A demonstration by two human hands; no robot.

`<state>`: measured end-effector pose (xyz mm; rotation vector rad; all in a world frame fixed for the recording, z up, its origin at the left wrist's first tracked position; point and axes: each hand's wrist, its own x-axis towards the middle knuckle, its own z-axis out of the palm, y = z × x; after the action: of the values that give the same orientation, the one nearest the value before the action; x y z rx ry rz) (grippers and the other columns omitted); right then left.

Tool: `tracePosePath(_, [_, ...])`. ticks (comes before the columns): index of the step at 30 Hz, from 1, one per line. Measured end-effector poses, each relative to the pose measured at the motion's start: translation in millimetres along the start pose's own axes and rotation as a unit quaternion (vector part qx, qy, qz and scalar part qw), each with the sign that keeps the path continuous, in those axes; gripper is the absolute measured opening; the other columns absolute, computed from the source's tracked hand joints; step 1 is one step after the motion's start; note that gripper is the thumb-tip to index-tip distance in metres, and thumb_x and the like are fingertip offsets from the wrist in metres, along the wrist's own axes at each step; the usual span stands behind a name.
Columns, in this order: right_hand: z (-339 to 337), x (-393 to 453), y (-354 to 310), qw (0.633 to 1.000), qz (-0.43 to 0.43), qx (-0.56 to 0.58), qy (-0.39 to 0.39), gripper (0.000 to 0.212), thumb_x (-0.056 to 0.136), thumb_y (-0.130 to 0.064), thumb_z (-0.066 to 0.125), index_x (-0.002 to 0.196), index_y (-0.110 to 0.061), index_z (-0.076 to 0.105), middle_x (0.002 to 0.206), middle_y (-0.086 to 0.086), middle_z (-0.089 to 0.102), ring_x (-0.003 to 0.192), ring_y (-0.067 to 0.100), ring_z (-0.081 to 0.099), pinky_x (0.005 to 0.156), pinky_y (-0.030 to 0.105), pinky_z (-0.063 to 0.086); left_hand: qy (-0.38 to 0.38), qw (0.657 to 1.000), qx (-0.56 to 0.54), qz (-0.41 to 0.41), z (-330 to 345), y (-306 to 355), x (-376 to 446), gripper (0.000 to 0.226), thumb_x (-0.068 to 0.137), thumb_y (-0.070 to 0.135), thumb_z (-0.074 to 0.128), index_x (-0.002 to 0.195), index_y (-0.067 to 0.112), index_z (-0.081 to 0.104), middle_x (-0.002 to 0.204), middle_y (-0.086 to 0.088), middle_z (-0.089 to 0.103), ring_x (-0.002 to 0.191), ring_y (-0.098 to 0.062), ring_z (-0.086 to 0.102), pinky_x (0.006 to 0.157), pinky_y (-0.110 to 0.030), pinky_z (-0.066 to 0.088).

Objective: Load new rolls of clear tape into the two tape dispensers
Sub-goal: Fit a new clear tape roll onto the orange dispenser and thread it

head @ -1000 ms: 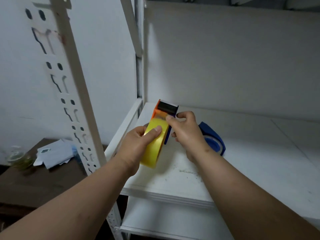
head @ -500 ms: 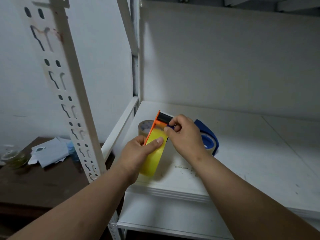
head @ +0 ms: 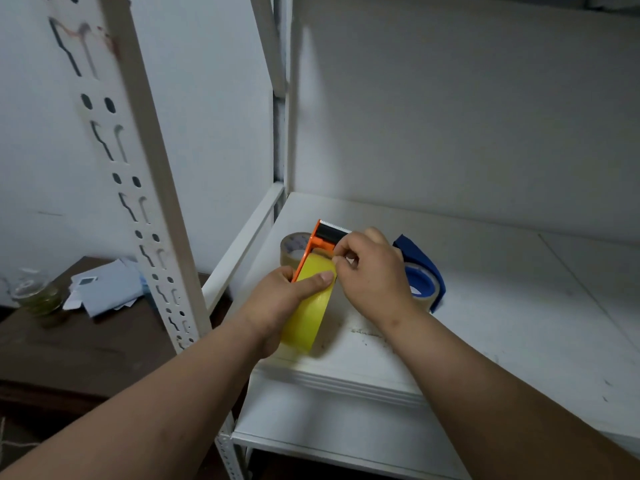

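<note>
Orange dispenser point(head: 317, 242): a flat orange plastic frame is seen, capped by a black roller bar and a toothed cutting edge at the top; it is held upright above the front part of the white shelf point(head: 485, 289).
Yellow-tinted roll point(head: 311, 306): a glossy, translucent roll of tape is seated in the orange dispenser; its smooth curved band is presented edge-on, and its lower rim is kept just above the shelf board.
Left hand point(head: 277, 299): it is wrapped around the roll and frame from the left, with the thumb pressed flat across the tape's outer face.
Right hand point(head: 374, 271): its fingertips are pinched narrowly together just below the black roller; whether the tape's free end is caught between them cannot be told.
Blue dispenser point(head: 420, 271): a curved blue plastic shell with a round blue hub and a clear roll inside is laid on the shelf just behind the right hand.
Spare roll point(head: 294, 249): a brownish-clear ring with a cardboard core is stood on the shelf beside the orange dispenser, on its left.
Shelf: painted white board, matte, marked with dark scuffs; slotted metal uprights point(head: 138, 174) are fitted at the corners.
</note>
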<state>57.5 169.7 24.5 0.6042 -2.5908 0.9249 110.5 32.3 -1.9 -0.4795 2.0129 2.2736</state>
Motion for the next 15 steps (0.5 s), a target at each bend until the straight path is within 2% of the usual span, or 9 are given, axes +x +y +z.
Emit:
tracePosePath(3, [-3.6, 10.2, -5.1, 1.000, 0.013, -0.012, -0.022, 0.004, 0.082, -0.028, 0.064, 0.084, -0.026, 0.064, 0.089, -0.006, 0.052, 0.082, 0.016, 0.055, 0.092, 0.036, 0.034, -0.006, 1.000, 0.024, -0.003, -1.9, 5.5, 2.3, 0.081, 0.054, 0.052, 0.085, 0.110, -0.002, 0.062, 0.096, -0.025, 0.072, 0.082, -0.031, 0.068, 0.073, -0.043, 0.053])
tracePosePath(4, [-4.0, 14.5, -7.5, 0.999, 0.022, -0.018, -0.034, 0.005, 0.082, -0.030, 0.065, 0.085, -0.027, 0.063, 0.089, -0.006, 0.052, 0.084, 0.015, 0.055, 0.093, 0.036, 0.035, -0.011, 0.999, 0.034, 0.001, -3.2, 6.9, 4.7, 0.074, 0.057, 0.051, 0.086, 0.104, -0.002, 0.062, 0.093, -0.024, 0.072, 0.082, -0.031, 0.067, 0.072, -0.043, 0.053])
tracePosePath(6, [-3.5, 23.5, -13.3, 0.996, 0.049, -0.030, -0.062, 0.010, 0.080, -0.033, 0.066, 0.083, -0.030, 0.057, 0.087, -0.007, 0.051, 0.084, 0.015, 0.054, 0.094, 0.040, 0.038, -0.015, 0.999, 0.037, 0.016, -5.9, 9.7, 7.4, 0.047, 0.071, 0.037, 0.086, 0.093, 0.003, 0.063, 0.081, -0.014, 0.071, 0.084, -0.029, 0.065, 0.073, -0.040, 0.050])
tracePosePath(7, [-3.3, 27.2, -15.8, 0.995, 0.064, -0.032, -0.074, 0.013, 0.080, -0.033, 0.066, 0.083, -0.031, 0.053, 0.086, -0.008, 0.050, 0.084, 0.015, 0.054, 0.093, 0.042, 0.040, -0.010, 0.999, 0.041, 0.015, -7.2, 12.1, 8.3, 0.046, 0.075, 0.033, 0.084, 0.103, 0.004, 0.061, 0.086, -0.008, 0.073, 0.089, -0.028, 0.067, 0.075, -0.039, 0.052])
tracePosePath(9, [-1.5, 32.3, -18.4, 0.992, 0.079, -0.040, -0.089, 0.013, 0.081, -0.033, 0.066, 0.081, -0.033, 0.052, 0.085, -0.008, 0.049, 0.084, 0.015, 0.054, 0.092, 0.042, 0.040, -0.022, 0.998, 0.058, 0.000, -12.2, 15.9, 11.5, 0.081, 0.074, 0.037, 0.084, 0.140, 0.015, 0.042, 0.113, -0.008, 0.069, 0.099, -0.025, 0.069, 0.080, -0.037, 0.056])
tracePosePath(10, [-0.1, 33.2, -19.3, 0.991, 0.079, -0.052, -0.092, 0.012, 0.082, -0.033, 0.064, 0.079, -0.033, 0.053, 0.086, -0.008, 0.049, 0.085, 0.015, 0.054, 0.092, 0.040, 0.038, -0.041, 0.996, 0.074, -0.004, -14.5, 17.2, 13.6, 0.088, 0.075, 0.039, 0.084, 0.146, 0.023, 0.035, 0.119, -0.010, 0.067, 0.101, -0.025, 0.070, 0.081, -0.039, 0.057])
tracePosePath(13, [6.8, 32.7, -20.1, 0.989, 0.084, -0.084, -0.084, 0.014, 0.086, -0.033, 0.060, 0.074, -0.031, 0.053, 0.089, -0.008, 0.048, 0.089, 0.016, 0.053, 0.091, 0.039, 0.034, -0.114, 0.988, 0.094, -0.033, -19.8, 25.1, 16.1, 0.059, 0.082, 0.036, 0.078, 0.133, 0.029, 0.051, 0.116, -0.011, 0.072, 0.106, -0.032, 0.070, 0.096, -0.055, 0.054])
tracePosePath(15, [10.4, 32.3, -19.0, 0.989, 0.086, -0.105, -0.061, 0.014, 0.087, -0.033, 0.058, 0.075, -0.030, 0.053, 0.097, -0.004, 0.051, 0.095, 0.019, 0.053, 0.092, 0.042, 0.035, -0.150, 0.983, 0.092, -0.056, -22.6, 28.9, 17.8, 0.048, 0.085, 0.034, 0.076, 0.127, 0.035, 0.054, 0.120, -0.011, 0.072, 0.111, -0.034, 0.068, 0.100, -0.057, 0.050])
